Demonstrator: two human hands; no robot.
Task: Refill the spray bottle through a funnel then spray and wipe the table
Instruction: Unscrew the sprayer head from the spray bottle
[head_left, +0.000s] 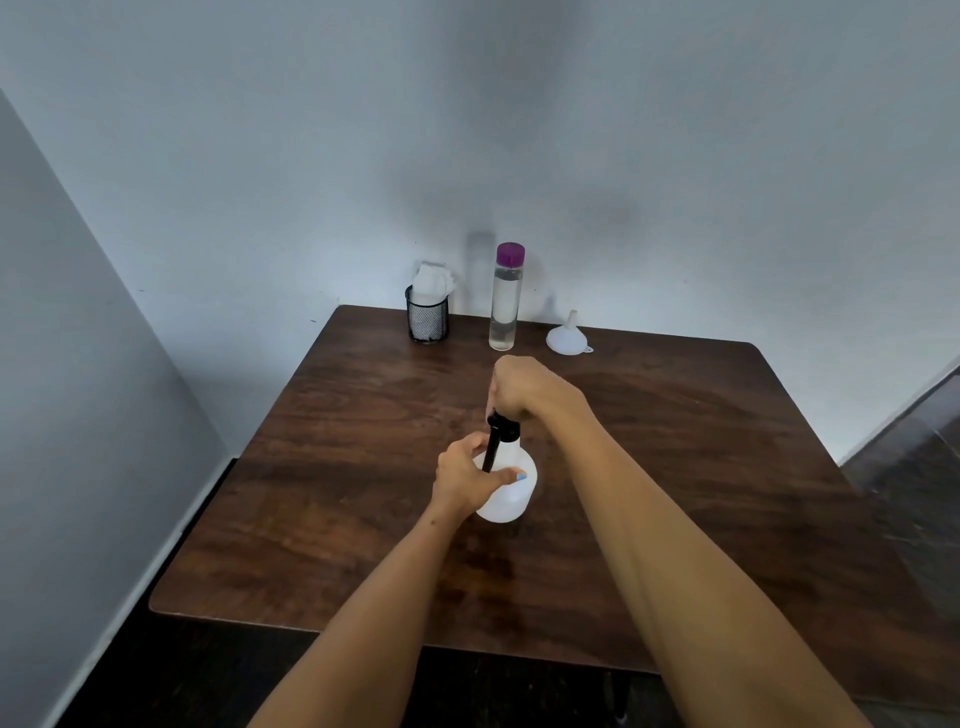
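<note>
Table (322, 519): dark wood top, set into a corner of pale walls; far edge at 12 o'clock against the wall.
Bottle (506, 493): white, translucent, upright on the table near its centre. Fill level cannot be told.
Spray head (501, 428): black, seated at the bottle neck; its trigger hangs down the bottle's front toward 7 o'clock. Whether the collar is loosened cannot be told.
Left hand (462, 480): wrapped round the bottle body from 9 o'clock, thumb laid across the front face, fingers curled behind. Firm hold on the bottle.
Right hand (524, 387): closed over the top of the spray head from 1 o'clock, knuckles uppermost, fingers folded round the head. The upper part of the head is hidden beneath it.
Water bottle (505, 301): tall, clear, purple cap on, upright at the far edge, 12 o'clock from the bottle and well apart from it. Clear liquid inside.
Funnel (567, 336): white, resting mouth-down with spout up, just beside the water bottle at its 3 o'clock, apart from it.
Mesh cup (427, 318): black, upright at the far edge, at 9 o'clock of the water bottle, near but not touching.
Cloth (432, 283): white, bunched, standing out of the mesh cup.
</note>
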